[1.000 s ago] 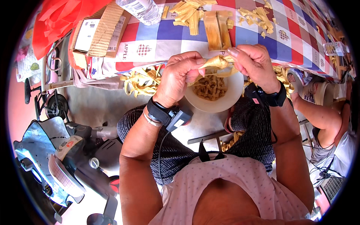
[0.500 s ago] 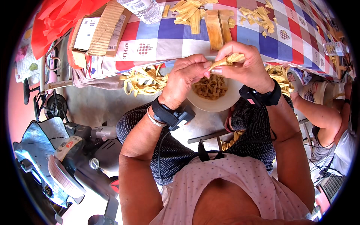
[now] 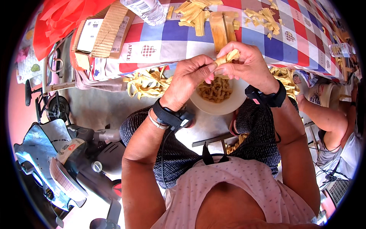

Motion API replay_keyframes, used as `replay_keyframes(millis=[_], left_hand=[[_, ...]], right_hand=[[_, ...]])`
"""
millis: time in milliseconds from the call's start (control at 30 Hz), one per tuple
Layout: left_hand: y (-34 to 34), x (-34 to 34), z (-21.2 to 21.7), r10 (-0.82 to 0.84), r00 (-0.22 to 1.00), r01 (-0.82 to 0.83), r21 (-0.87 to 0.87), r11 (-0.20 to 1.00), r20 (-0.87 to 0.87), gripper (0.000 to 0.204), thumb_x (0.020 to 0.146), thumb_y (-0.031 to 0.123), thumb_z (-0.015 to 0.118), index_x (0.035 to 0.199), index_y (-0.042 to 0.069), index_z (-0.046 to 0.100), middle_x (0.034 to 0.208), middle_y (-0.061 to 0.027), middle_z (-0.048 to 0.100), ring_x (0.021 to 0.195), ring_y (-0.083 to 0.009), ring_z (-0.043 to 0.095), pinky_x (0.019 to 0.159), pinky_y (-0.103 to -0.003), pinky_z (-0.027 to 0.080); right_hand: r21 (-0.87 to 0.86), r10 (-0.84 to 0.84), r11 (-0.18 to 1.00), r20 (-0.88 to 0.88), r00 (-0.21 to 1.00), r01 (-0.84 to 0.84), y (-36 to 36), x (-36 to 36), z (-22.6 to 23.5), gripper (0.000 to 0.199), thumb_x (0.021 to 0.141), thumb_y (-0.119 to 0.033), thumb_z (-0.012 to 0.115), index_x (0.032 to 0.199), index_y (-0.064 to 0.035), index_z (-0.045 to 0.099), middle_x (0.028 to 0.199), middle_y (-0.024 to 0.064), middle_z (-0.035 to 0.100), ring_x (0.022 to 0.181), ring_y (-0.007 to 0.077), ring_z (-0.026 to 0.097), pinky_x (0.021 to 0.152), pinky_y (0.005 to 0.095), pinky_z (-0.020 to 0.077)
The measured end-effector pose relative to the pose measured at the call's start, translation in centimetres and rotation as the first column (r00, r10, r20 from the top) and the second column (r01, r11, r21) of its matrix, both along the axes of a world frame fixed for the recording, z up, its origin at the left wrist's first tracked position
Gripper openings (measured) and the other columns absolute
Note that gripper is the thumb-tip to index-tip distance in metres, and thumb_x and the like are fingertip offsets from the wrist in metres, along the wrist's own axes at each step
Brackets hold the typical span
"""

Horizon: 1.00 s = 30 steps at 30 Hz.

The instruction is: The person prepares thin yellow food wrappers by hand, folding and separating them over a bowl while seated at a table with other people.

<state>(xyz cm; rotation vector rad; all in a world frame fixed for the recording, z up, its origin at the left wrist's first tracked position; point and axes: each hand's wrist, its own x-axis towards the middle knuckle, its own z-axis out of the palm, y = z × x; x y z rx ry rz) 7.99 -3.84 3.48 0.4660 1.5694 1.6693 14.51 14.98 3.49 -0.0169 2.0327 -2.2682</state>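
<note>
Hands: we see the left hand (image 3: 189,79) and the right hand (image 3: 248,65) meeting above the lap, fingertips pinched on one small tan strip (image 3: 226,58); both are closed on it, the left at its near end, the right wrapped round its far end
Strip: it sits between the two hands, just above the bowl (image 3: 221,100), in front of the table edge
Bowl: pale and round, resting on the lap under the hands; it holds a heap of curled tan pieces (image 3: 215,89)
Wrists: a dark band with a small device on each; a cable runs down from the left one
Table: a checked cloth (image 3: 167,36) in red, blue and white, with flat tan strips (image 3: 221,23) and loose scraps lying on it; a clear bottle (image 3: 146,9) and a cardboard box (image 3: 103,32) stand at its left end
Below the table: a tangle of pale strips (image 3: 146,82) hangs by the cloth edge
Right side: another person's arm (image 3: 324,118), well apart from our hands
</note>
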Motion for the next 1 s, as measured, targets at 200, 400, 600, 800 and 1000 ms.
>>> replay_keyframes(millis=[200,400,600,800,1000], left_hand=[[-0.1,-0.1,0.1,0.027,0.999,-0.026,-0.031,0.999,0.021,0.018,0.093,0.016,0.054,0.09,0.0,0.062,0.072,0.0019,0.056,0.063,-0.0044,0.043,0.058,-0.019,0.034],[0.0,0.3,0.7,0.074,0.997,-0.074,0.003,0.997,0.036,0.019,0.09,0.017,0.056,0.078,0.003,0.06,0.066,0.0041,0.054,0.054,-0.0017,0.034,0.05,-0.019,0.024],[-0.2,0.0,0.8,0.074,0.978,-0.075,-0.004,0.997,0.197,0.02,0.09,0.018,0.056,0.078,0.002,0.061,0.064,0.0031,0.053,0.053,-0.0027,0.034,0.05,-0.019,0.025],[-0.9,-1.0,-0.1,-0.016,1.0,0.018,-0.09,0.996,0.013,0.022,0.093,0.019,0.055,0.083,0.001,0.063,0.063,0.0031,0.052,0.056,-0.0041,0.039,0.052,-0.02,0.03],[-0.5,-0.6,-0.3,0.058,0.998,-0.055,-0.07,0.996,0.035,0.02,0.091,0.017,0.057,0.078,0.003,0.061,0.062,0.0044,0.049,0.054,-0.0025,0.034,0.049,-0.019,0.025]], right_hand=[[0.276,-0.058,0.959,-0.021,0.998,0.061,0.8,-0.4,-0.8,0.025,0.09,-0.024,0.065,0.081,-0.0012,0.06,0.058,-0.0035,0.049,0.052,0.0018,0.044,0.045,0.0194,0.0349],[0.213,-0.152,0.964,-0.058,0.987,0.161,0.5,0.1,-0.1,0.035,0.093,-0.025,0.06,0.068,-0.0012,0.057,0.052,-0.0045,0.044,0.049,0.0031,0.04,0.043,0.0213,0.0323],[-0.027,-0.115,0.993,0.034,0.993,0.115,-0.8,0.3,0.7,0.016,0.09,-0.017,0.064,0.09,-0.0032,0.056,0.07,-0.0014,0.055,0.061,0.0029,0.047,0.051,0.0192,0.0384],[0.13,0.025,0.991,-0.161,0.987,-0.004,0.3,-0.3,-0.6,0.016,0.086,-0.006,0.066,0.096,-0.0036,0.054,0.08,-0.0011,0.059,0.068,0.0036,0.052,0.058,0.0196,0.0437],[0.158,0.012,0.987,-0.137,0.991,0.01,-0.1,-0.1,0.1,0.016,0.081,0.0,0.068,0.094,-0.004,0.059,0.082,-0.002,0.06,0.072,0.002,0.053,0.061,0.0189,0.0445]])
